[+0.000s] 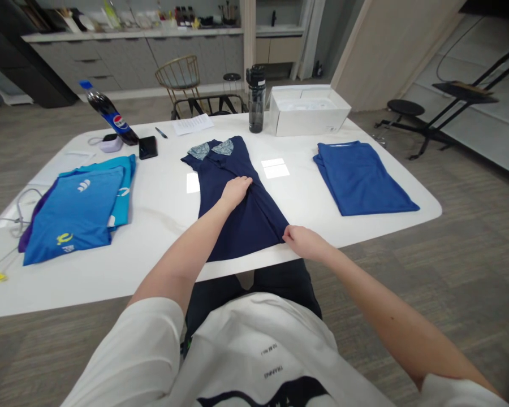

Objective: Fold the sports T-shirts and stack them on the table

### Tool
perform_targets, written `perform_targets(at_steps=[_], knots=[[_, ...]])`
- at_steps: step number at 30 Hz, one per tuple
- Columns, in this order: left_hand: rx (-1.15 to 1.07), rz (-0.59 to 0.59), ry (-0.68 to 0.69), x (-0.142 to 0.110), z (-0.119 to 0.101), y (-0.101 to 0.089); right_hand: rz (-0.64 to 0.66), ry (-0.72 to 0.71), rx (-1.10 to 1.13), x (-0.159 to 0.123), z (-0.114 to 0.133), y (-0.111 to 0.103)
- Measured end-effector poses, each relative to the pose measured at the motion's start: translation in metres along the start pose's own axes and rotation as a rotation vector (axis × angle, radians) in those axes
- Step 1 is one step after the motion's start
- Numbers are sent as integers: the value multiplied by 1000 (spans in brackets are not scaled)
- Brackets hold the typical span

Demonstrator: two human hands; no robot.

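Note:
A navy shirt lies partly folded on the white table, its hem towards me and two grey patterned patches at its far end. My left hand is closed on the fold edge near the middle of the shirt. At the near right corner of the hem, my right hand pinches the cloth. The fingertips of both hands are partly hidden by the hands and fabric.
Folded blue shirts lie at the left, and folded blue cloth at the right. Along the back stand a cola bottle, a phone, a dark water bottle and a white box on the table.

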State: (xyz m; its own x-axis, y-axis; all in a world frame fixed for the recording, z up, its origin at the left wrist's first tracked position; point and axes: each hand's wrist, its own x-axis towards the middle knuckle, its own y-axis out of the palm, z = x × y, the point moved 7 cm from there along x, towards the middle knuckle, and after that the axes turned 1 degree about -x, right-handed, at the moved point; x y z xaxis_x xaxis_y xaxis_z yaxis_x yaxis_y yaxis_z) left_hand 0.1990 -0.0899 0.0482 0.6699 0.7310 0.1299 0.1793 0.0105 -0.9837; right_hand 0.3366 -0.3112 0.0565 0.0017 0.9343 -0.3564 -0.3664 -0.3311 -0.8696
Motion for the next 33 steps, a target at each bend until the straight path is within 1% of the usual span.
perform_targets(at_steps=[2, 5, 7, 8, 10, 11, 13, 15, 16, 17, 19, 21, 23, 26, 29, 31, 33], knots=[[-53, -13, -34, 3, 2, -6, -3, -1, 219, -2, -4, -15], [-154, -83, -48, 12, 7, -24, -63, -33, 565, -9, -1, -51], [-225, -142, -14, 17, 11, -40, -79, -68, 740, -13, 14, -73], [-254, -166, 7, 18, 14, -48, -75, -97, 798, -14, 26, -80], [-276, -191, 20, 12, 22, -60, -41, -175, 832, -14, 56, -84], [-268, -189, 10, 5, 27, -63, -17, -212, 807, -12, 72, -80], [-217, -156, -15, -16, 34, -62, 49, -272, 690, -7, 101, -61], [-156, -106, 21, -44, 33, -54, 112, -308, 513, -1, 117, -32], [-135, -82, 72, -60, 28, -49, 121, -316, 417, 2, 119, -18], [-124, -60, 138, -77, 22, -44, 107, -324, 325, 4, 117, -7], [-127, -29, 279, -110, 5, -35, 28, -360, 178, 6, 107, 8], [-151, -3, 380, -139, -10, -29, -66, -435, 101, 3, 94, 13], [-186, 29, 431, -161, -20, -26, -142, -517, 56, -3, 81, 14], [-237, 73, 455, -179, -28, -27, -241, -547, -21, -12, 66, 15], [-274, 81, 441, -183, -33, -31, -324, -517, -51, -19, 61, 21], [-307, 50, 389, -179, -37, -36, -401, -473, -57, -21, 64, 24], [-343, -13, 327, -175, -42, -42, -492, -410, -87, -22, 71, 28]])
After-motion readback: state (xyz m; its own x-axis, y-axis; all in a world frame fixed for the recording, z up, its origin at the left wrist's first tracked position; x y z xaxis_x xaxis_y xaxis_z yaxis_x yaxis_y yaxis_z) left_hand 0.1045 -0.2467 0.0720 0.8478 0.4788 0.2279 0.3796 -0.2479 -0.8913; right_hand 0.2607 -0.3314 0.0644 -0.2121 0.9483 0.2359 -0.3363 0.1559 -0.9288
